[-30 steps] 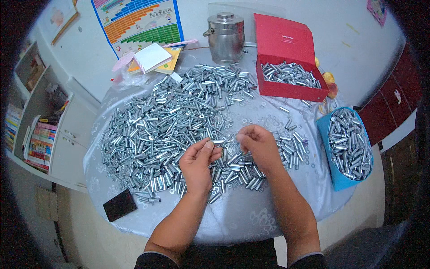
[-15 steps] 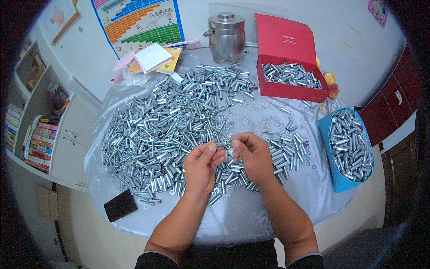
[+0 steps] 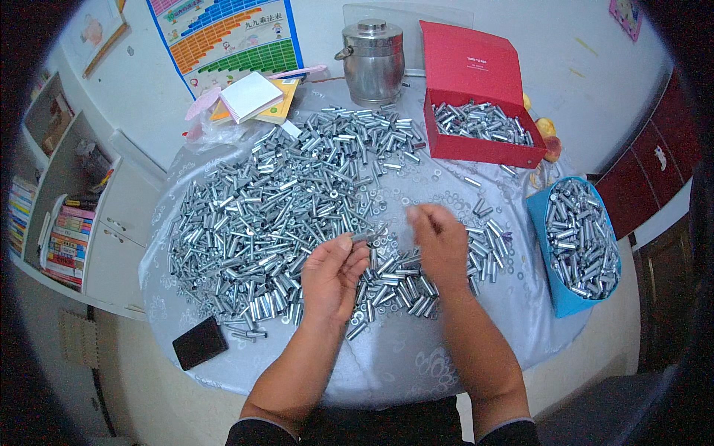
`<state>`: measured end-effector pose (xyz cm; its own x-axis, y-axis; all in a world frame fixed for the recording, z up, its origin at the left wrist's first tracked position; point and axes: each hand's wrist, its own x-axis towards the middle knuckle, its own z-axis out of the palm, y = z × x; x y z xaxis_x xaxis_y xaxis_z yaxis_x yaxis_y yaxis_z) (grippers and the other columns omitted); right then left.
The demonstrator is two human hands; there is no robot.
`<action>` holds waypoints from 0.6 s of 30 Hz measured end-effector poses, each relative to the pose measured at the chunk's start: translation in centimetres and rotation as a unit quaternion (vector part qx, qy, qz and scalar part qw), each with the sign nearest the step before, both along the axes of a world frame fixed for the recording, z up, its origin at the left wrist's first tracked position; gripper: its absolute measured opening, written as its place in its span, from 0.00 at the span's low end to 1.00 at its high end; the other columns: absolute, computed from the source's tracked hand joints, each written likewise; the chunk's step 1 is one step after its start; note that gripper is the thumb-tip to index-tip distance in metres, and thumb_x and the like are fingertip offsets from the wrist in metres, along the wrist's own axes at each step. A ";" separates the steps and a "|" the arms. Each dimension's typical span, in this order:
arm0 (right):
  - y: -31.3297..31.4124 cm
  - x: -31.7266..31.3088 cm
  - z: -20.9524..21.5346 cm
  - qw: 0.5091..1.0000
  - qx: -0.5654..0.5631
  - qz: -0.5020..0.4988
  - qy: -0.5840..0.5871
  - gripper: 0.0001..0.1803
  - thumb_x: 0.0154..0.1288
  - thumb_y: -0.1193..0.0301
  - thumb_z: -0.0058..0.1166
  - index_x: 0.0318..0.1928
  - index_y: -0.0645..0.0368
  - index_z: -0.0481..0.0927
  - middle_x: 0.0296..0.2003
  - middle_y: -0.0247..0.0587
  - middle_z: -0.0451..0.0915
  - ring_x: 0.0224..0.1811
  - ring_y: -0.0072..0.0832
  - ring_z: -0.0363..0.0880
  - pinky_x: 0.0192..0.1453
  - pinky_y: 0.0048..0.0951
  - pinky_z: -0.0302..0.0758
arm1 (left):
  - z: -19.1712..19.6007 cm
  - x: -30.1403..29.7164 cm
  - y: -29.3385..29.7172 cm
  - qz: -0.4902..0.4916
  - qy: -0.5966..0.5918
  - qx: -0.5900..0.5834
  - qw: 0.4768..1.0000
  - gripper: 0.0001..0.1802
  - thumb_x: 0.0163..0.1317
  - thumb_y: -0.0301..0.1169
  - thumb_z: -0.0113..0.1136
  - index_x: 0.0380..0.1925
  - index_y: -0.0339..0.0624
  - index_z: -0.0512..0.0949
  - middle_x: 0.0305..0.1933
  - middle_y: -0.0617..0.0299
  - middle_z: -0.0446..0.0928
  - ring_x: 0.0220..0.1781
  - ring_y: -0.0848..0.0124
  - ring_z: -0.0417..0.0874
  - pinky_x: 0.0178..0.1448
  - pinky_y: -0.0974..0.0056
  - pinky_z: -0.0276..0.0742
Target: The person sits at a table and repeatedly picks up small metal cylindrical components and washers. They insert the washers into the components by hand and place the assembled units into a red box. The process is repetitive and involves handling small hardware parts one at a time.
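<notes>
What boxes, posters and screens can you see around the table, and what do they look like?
Red box: far right of the table, lid up, holding metal sleeves.
Blue container: right edge, full of metal sleeves.
Poster: wall behind, upper left, chart in blue, orange and green bands.
Phone: near left edge, flat black rectangle, dark screen.

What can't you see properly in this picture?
Head view only:
- Right hand: motion-blurred, so whether it holds anything is unclear.
- Left hand: its fingers cover most of the metal piece it pinches.
- Jar: lid on, inside hidden.
- Shelf: cut off by the dark rim.
</notes>
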<state>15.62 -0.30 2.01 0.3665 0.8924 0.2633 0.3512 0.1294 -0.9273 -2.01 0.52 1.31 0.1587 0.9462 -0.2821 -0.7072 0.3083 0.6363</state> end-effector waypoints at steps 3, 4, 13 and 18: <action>1.7 2.0 0.0 0.990 -0.001 -0.037 -0.139 0.08 0.60 0.69 0.57 0.36 0.59 0.84 0.33 0.48 0.81 0.36 0.41 0.80 0.43 0.38 0.76 | 0.0 0.1 0.2 0.017 0.011 0.004 1.000 0.07 0.65 0.26 0.59 0.39 0.33 0.78 0.36 0.51 0.83 0.35 0.69 0.86 0.38 0.70 0.85; 2.4 2.3 -1.2 0.982 -0.013 -0.020 -0.185 0.09 0.59 0.68 0.58 0.36 0.58 0.84 0.33 0.49 0.81 0.36 0.43 0.80 0.44 0.41 0.76 | 0.0 0.1 0.3 0.021 0.016 0.006 1.000 0.07 0.65 0.26 0.59 0.39 0.33 0.78 0.36 0.51 0.83 0.34 0.69 0.86 0.38 0.70 0.85; 4.4 1.0 -2.7 0.949 -0.120 0.016 -0.292 0.09 0.54 0.68 0.59 0.34 0.58 0.82 0.33 0.52 0.80 0.39 0.50 0.78 0.46 0.46 0.74 | -0.4 0.3 0.4 0.036 0.055 0.028 0.997 0.08 0.64 0.26 0.60 0.41 0.34 0.78 0.36 0.52 0.82 0.34 0.68 0.85 0.36 0.69 0.85; 3.1 0.9 -3.0 0.995 -0.056 0.060 -0.059 0.07 0.58 0.71 0.60 0.35 0.60 0.80 0.28 0.42 0.79 0.29 0.34 0.77 0.35 0.35 0.74 | -0.5 0.3 0.3 0.025 0.057 0.025 0.998 0.07 0.65 0.27 0.59 0.40 0.34 0.78 0.36 0.53 0.82 0.34 0.69 0.85 0.36 0.69 0.84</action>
<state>16.47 2.78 -0.99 0.2272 0.9542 0.1948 0.4461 0.0758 -0.8918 -1.66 0.84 0.84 0.0794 0.9655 -0.2480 -0.6428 0.2398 0.7275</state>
